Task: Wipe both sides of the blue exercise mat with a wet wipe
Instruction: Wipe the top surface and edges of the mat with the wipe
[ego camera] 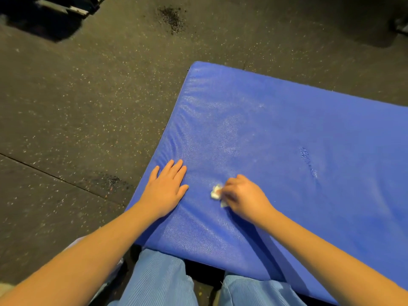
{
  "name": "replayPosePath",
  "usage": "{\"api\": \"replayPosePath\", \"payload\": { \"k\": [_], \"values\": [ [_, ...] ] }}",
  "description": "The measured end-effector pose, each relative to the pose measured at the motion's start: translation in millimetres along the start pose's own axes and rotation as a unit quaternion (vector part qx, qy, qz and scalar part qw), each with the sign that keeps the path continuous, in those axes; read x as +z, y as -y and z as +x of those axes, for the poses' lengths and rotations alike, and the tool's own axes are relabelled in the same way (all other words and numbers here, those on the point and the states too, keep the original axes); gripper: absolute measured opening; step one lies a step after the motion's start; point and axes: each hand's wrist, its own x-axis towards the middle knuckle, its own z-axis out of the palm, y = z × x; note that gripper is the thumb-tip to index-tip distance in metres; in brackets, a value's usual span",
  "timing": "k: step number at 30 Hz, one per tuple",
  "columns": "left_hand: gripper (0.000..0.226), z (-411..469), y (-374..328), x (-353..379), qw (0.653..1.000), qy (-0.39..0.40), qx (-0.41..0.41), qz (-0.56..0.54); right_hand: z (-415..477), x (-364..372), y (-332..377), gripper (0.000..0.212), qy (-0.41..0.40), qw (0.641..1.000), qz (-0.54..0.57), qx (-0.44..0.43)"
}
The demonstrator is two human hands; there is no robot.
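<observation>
Looks straight down on the blue exercise mat (276, 129), laid flat on the dark speckled floor (88, 107) and running off to the right, out of shot. Plants the left hand (165, 188) palm-down on the mat close to its left edge, fingers straight and slightly fanned, thumb out to the side. Pinches a small, crumpled white wet wipe (216, 192) in the right hand (245, 197), fingers curled over it, knuckles up, wipe pushed against the mat's surface just right of the left hand and clear of it. Shows a pale sheen across the mat beyond both hands, plus a short scuffed mark (309, 162) further right. Tucks both knees, in pale blue ribbed trousers (159, 279), right up at the mat's near edge. Catches a dark gritty patch (172, 18) on the floor up top, and some metal equipment (66, 7) in the top-left corner, too dim to identify.
</observation>
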Motion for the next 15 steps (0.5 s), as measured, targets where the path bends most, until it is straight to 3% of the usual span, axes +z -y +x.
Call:
{"api": "replayPosePath", "payload": {
  "k": [3,5,9,10,13,15],
  "values": [
    [0.059,-4,-2,-1,1.0,-0.004,-0.001,-0.01,7,2,-14,0.013,-0.107,0.986,-0.028,0.124],
    [0.059,-7,-1,0,1.0,-0.005,0.001,-0.013,-1,7,7,0.011,-0.082,0.991,0.032,0.096],
    [0.059,-12,0,4,1.0,-0.013,0.002,-0.006,-37,1,38,0.017,0.086,0.987,0.134,-0.032],
    [0.058,-12,0,4,1.0,-0.015,0.002,-0.008,-37,-2,34,0.017,0.082,0.987,0.135,-0.025],
    [0.058,-14,-1,5,1.0,-0.017,-0.001,-0.013,-30,-2,21,0.011,-0.041,0.991,0.116,0.06],
    [0.057,-15,-2,5,1.0,-0.017,-0.004,-0.012,-33,2,34,0.012,-0.023,0.985,0.152,0.073]
  ]
}}
